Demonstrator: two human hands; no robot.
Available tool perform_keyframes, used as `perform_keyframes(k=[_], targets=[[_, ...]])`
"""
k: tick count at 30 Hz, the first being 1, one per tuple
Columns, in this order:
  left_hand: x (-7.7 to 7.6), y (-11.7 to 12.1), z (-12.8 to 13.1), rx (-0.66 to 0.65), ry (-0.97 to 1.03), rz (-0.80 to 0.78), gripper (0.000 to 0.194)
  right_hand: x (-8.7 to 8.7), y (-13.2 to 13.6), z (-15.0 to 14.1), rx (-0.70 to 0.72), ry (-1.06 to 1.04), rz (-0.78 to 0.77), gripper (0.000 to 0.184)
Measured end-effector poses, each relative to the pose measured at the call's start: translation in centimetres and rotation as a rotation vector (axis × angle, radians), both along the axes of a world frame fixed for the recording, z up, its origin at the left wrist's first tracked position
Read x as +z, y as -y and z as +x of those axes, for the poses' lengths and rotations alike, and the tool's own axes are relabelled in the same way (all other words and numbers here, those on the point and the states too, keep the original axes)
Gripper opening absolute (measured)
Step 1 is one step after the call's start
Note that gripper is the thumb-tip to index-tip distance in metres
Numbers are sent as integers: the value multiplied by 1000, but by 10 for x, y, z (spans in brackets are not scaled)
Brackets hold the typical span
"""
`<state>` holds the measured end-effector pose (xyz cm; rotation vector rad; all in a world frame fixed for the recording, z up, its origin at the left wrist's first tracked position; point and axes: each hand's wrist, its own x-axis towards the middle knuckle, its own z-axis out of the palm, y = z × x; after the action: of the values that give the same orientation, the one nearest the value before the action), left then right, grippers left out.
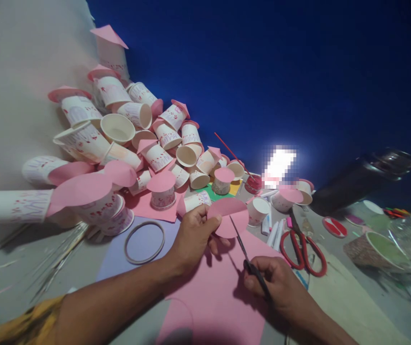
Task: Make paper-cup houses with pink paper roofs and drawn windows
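Between thumb and fingers, my left hand (pixel 198 235) pinches a round piece of pink paper (pixel 236 213) by its left side. My right hand (pixel 277 282) is closed around the dark handles of a pair of scissors (pixel 241 242). The scissors' blades point up and left, their tip at the lower edge of the pink circle near its middle. Whether the blades are apart I cannot tell. Below both hands lies a large sheet of pink paper (pixel 219 297) on the table, partly over a lilac sheet (pixel 119 249).
A heap of decorated paper cups (pixel 162 134) with pink paper tops spreads along the left and back. A grey ring (pixel 145 242) lies on the lilac sheet. Red-handled scissors (pixel 302 251), a dark bottle (pixel 363 177) and a patterned cup (pixel 374 251) are at the right.
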<state>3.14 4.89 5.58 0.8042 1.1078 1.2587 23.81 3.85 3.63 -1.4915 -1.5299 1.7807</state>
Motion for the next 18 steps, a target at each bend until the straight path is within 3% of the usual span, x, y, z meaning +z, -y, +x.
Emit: perform_keyframes(k=[18], targets=[[-2,-1,-2,-72,99,-61,27,2,0,0,25,-4,3,48]])
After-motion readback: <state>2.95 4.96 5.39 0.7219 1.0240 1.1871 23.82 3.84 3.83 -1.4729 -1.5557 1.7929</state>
